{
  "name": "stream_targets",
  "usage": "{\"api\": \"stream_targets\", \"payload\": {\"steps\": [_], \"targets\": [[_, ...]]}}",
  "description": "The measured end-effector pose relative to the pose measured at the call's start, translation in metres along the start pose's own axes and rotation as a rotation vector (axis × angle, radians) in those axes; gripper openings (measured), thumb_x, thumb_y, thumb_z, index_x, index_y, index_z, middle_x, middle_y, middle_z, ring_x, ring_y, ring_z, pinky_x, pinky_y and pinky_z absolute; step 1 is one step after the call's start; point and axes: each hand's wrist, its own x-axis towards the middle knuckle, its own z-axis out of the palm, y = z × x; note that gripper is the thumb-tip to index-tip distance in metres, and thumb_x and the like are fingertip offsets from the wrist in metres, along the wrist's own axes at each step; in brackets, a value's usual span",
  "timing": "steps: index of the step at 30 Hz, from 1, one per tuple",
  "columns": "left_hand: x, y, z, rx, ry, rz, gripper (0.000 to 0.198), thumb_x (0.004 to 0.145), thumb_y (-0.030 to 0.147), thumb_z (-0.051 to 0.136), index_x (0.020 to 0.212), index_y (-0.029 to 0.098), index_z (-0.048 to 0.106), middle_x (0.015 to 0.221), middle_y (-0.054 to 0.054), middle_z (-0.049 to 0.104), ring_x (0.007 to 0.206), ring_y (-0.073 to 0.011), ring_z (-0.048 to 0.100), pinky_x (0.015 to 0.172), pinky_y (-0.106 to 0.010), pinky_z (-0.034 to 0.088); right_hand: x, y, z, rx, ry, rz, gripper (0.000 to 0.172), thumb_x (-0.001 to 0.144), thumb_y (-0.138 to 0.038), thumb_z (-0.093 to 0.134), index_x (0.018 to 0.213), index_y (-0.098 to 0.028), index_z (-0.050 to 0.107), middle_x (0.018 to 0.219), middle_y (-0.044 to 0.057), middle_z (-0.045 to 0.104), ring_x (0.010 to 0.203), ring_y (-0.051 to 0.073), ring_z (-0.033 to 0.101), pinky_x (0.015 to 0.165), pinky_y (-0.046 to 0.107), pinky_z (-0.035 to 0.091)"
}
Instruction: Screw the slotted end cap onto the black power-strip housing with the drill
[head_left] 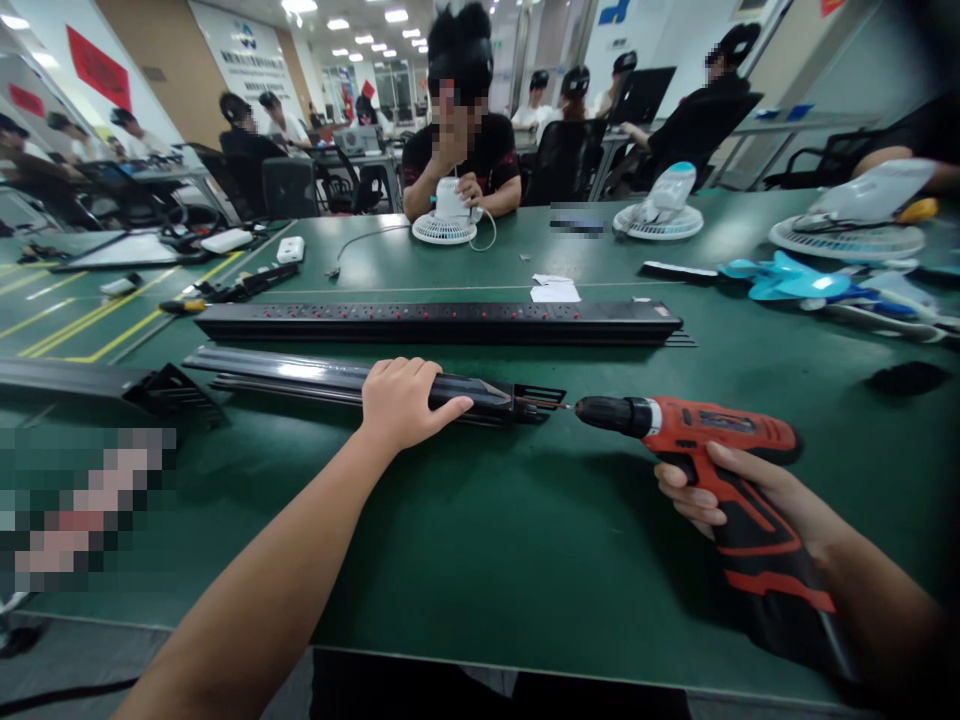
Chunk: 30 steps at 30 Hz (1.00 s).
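Note:
My left hand (400,404) is wrapped over a long, glossy black housing (300,368) lying on the green table, its thumb stretched along the top. Bracket-like slotted parts (540,395) stick out at the housing's right end. In my right hand (697,495) is a red and black cordless drill (720,430), held by its grip. The drill's chuck points left, and its thin bit reaches close to the slotted end; whether it touches there I cannot tell. Behind the housing lies a long black power strip (420,322) with a row of red dots.
Another black housing (75,380) lies at the left. Across the table a person (465,130) holds a small white fan (446,225). More fans (660,215) and blue fan blades (795,278) are at the right. A paper scrap (555,289) lies behind the power strip.

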Motion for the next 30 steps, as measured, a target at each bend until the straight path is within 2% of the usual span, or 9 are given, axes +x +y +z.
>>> {"api": "stream_targets", "payload": {"steps": [12,30], "targets": [[0.000,-0.002,-0.001,0.002,-0.031,-0.002,0.068,0.093,0.083,0.045,0.100,0.022,0.076,0.092,-0.010,0.078,0.089,-0.0327,0.071,0.088,-0.049,0.050,0.000,0.000,-0.003,-0.012,-0.048,0.021,0.036,0.060,-0.054,0.053,0.072,-0.020,0.056,0.050,-0.005,0.042,0.041,0.008,0.035,0.037,0.021,0.036],[0.001,-0.001,-0.003,0.016,-0.063,-0.012,0.073,0.095,0.082,0.041,0.102,0.019,0.075,0.095,-0.010,0.079,0.091,-0.0329,0.071,0.088,-0.048,0.049,-0.003,0.000,0.010,-0.028,0.025,-0.087,0.030,0.060,-0.048,0.056,0.071,-0.021,0.059,0.047,-0.003,0.049,0.039,0.009,0.037,0.035,0.021,0.039]]}}
